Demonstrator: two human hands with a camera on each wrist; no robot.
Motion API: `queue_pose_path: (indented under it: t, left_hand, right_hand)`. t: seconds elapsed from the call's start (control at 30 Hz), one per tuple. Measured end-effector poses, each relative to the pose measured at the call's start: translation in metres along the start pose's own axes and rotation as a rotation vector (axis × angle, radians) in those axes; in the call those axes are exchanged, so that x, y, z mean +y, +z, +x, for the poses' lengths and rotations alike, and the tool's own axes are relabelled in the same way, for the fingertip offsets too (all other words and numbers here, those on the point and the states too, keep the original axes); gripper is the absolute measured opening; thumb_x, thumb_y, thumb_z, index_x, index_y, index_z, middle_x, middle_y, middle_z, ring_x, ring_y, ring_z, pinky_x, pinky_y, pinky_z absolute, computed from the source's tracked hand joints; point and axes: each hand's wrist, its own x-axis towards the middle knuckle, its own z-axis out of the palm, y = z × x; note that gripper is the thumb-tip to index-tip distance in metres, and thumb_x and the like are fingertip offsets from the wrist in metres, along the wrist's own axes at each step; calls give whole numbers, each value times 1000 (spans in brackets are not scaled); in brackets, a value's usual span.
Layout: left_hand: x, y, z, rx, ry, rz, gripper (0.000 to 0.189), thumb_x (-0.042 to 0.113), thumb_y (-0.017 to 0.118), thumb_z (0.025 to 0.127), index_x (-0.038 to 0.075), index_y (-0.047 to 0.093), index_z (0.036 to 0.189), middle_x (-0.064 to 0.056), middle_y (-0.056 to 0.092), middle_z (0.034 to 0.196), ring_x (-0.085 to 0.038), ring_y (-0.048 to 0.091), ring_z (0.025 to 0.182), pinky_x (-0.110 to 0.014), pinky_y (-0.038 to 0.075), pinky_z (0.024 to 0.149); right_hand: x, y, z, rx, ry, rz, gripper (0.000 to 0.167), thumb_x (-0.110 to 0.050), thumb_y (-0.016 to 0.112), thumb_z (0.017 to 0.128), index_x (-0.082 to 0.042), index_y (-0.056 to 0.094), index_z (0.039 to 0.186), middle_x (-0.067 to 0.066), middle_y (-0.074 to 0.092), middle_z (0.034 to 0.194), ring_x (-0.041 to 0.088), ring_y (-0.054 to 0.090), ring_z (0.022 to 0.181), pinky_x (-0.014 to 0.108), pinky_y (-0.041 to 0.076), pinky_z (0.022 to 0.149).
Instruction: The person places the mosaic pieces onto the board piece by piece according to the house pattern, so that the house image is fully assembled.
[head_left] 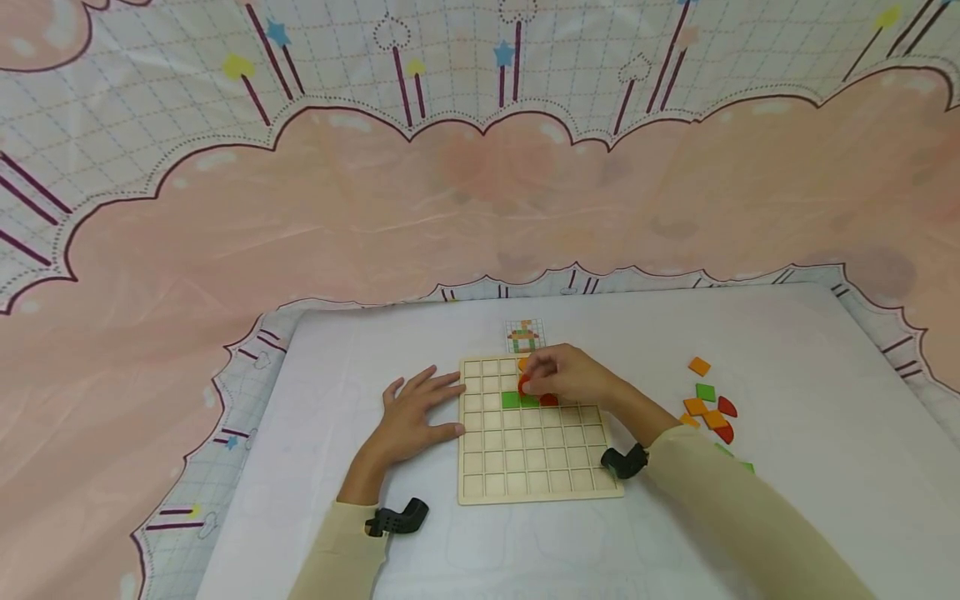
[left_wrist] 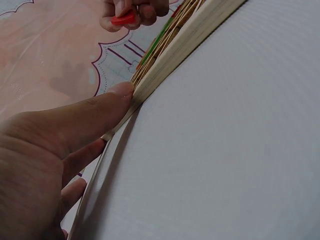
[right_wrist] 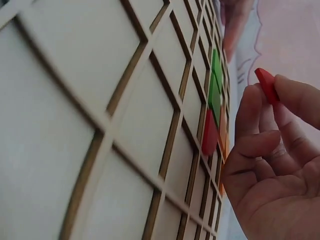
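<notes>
Between thumb and fingertips, my right hand (head_left: pixel 566 375) pinches a red quarter-circle-like tile (right_wrist: pixel 268 86), raised over the upper part of a wooden grid board (head_left: pixel 536 462). My left hand (head_left: pixel 416 417) has its fingers spread, with thumb and fingertips at the board's left edge; the left wrist view shows the thumb (left_wrist: pixel 95 117) against that edge. Two green square tiles (head_left: pixel 511 400) and a red tile (head_left: pixel 549 400) sit side by side in one row of cells. An orange tile (head_left: pixel 522 364) lies near the top edge, partly covered by the right hand.
A small printed picture card (head_left: pixel 524 336) lies just beyond the board. To the right, loose tiles are scattered on the white table (head_left: pixel 810 358): several orange squares (head_left: pixel 700 367), green ones (head_left: pixel 705 392) and red rounded ones (head_left: pixel 727 407). A patterned cloth (head_left: pixel 480 208) hangs behind.
</notes>
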Motion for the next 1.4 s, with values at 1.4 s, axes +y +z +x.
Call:
queue_pose_path:
  t: [1.4]
  left_hand:
    - [2, -2, -1, 3, 10, -35, 64, 45, 80, 84, 24, 62, 143, 4, 51, 157, -30, 25, 156, -69, 3, 117]
  right_hand:
    - [-8, 53, 23, 153, -117, -344, 6, -21, 80, 89, -20, 76, 84, -9, 68, 77, 8, 56, 73, 25, 46, 66]
